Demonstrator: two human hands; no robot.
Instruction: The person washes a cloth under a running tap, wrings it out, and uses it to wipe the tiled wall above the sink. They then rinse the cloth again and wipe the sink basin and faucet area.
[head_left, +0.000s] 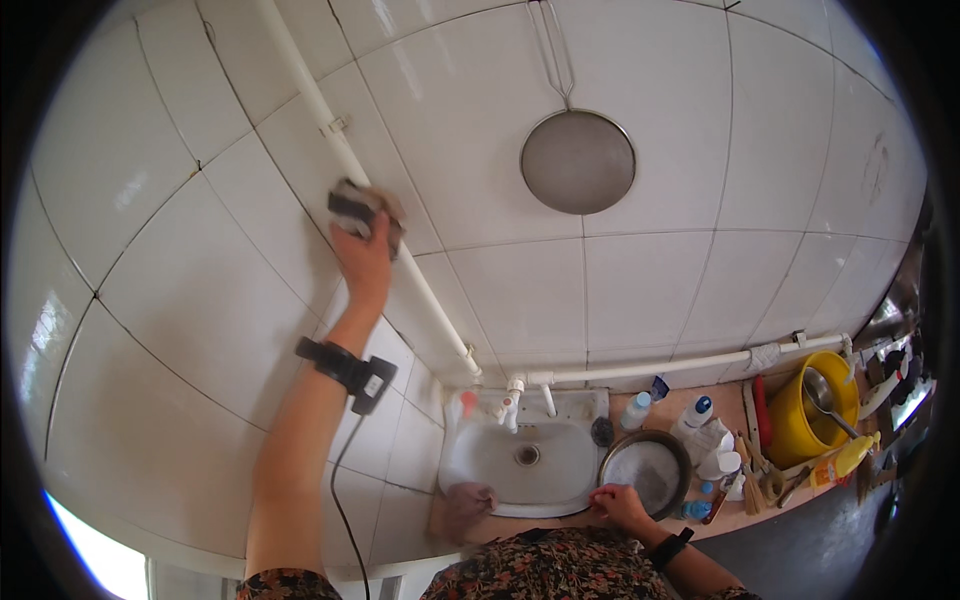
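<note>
High on the tiled wall, my left hand (365, 244) grips a crumpled dark-striped cloth (361, 204) wrapped against a white vertical pipe (431, 300). The cloth is slightly blurred. My right hand (619, 506) rests low at the sink's front right corner, its fingers curled, beside a round metal basin (646, 469) of cloudy water. Whether those fingers hold anything is too small to tell. Below the pipe is a white ceramic sink (480, 450) with a bare drain and a white tap (508, 411). A mauve rag (469, 506) hangs over its front left edge.
A round mesh strainer (577, 161) hangs on the wall. Right of the basin stand several bottles (694, 416), brushes (752, 487) and a yellow bucket (814, 409) with a metal ladle. A horizontal white pipe (645, 370) runs behind the counter. A black cable (339, 487) trails from my left wrist.
</note>
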